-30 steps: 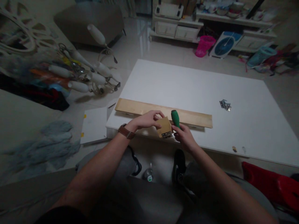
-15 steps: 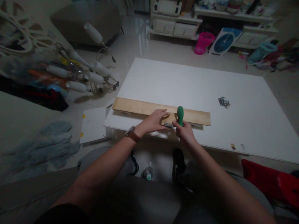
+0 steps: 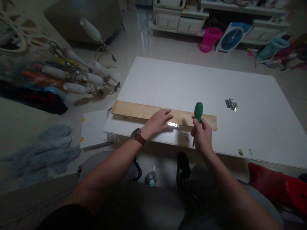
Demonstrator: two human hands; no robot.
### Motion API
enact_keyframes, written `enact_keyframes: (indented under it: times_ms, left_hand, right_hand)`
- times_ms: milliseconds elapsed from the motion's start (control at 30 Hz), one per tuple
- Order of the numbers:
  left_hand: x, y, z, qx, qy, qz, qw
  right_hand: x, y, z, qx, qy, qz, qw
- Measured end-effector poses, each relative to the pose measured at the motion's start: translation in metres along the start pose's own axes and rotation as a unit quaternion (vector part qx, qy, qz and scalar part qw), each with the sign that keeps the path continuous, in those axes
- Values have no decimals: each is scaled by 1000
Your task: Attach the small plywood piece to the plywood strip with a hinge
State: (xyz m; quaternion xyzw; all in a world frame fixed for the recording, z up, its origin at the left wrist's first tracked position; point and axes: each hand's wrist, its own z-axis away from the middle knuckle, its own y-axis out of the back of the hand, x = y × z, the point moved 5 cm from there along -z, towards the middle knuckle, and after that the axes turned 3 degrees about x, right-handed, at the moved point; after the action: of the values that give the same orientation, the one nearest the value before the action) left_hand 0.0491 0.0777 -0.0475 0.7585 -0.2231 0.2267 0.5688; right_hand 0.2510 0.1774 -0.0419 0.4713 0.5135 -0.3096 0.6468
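Observation:
A long pale wooden board (image 3: pixel 134 109) lies along the near side of the white table, with a short wooden block (image 3: pixel 176 117) against its middle. A shiny metal bracket with holes (image 3: pixel 172 124) sits on the block's near edge. My left hand (image 3: pixel 158 121) grips the block's left end, fingers on top and thumb by the bracket. To its right, my right hand (image 3: pixel 202 134) is closed around a green-handled screwdriver (image 3: pixel 198 111). Its shaft points down, apart from the bracket. A small dark screw-like piece (image 3: pixel 187 138) lies on the table between my hands.
On the right of the white table (image 3: pixel 259 124) lies a small heap of metal brackets (image 3: pixel 232 104). Near its front edge are a yellowish piece (image 3: pixel 240 152) and a small clear item (image 3: pixel 250 152). A plastic bottle (image 3: pixel 151 179) stands on the floor between my feet.
My right hand has moved right with the screwdriver, away from the bracket. The left hand stays at the block. The bracket now looks brighter, and the small dark piece shows on the table.

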Motion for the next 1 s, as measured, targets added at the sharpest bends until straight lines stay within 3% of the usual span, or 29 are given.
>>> enact_keyframes:
  times_ms: [33,100,267,467,633,1000]
  left_hand:
    - [1,0,0,5,6,-8,1000]
    - [1,-1,1,13,17,-19,1000]
    - [-2,-3,4,1,-11,-26,1000]
    - [-5,-1,5,-3,-23,-50,998]
    - [1,1,5,-9,-22,-55,998]
    - [0,-1,7,-9,-14,-62,998]
  right_hand:
    - [-5,6,-4,42,-3,-28,999]
    - [-18,11,-13,70,19,-68,995]
    - [-39,10,-29,76,78,-95,990]
    - [-53,-3,-25,59,144,-79,985]
    - [-55,-9,-22,42,206,-8,978]
    - [-55,-17,-18,23,222,46,974]
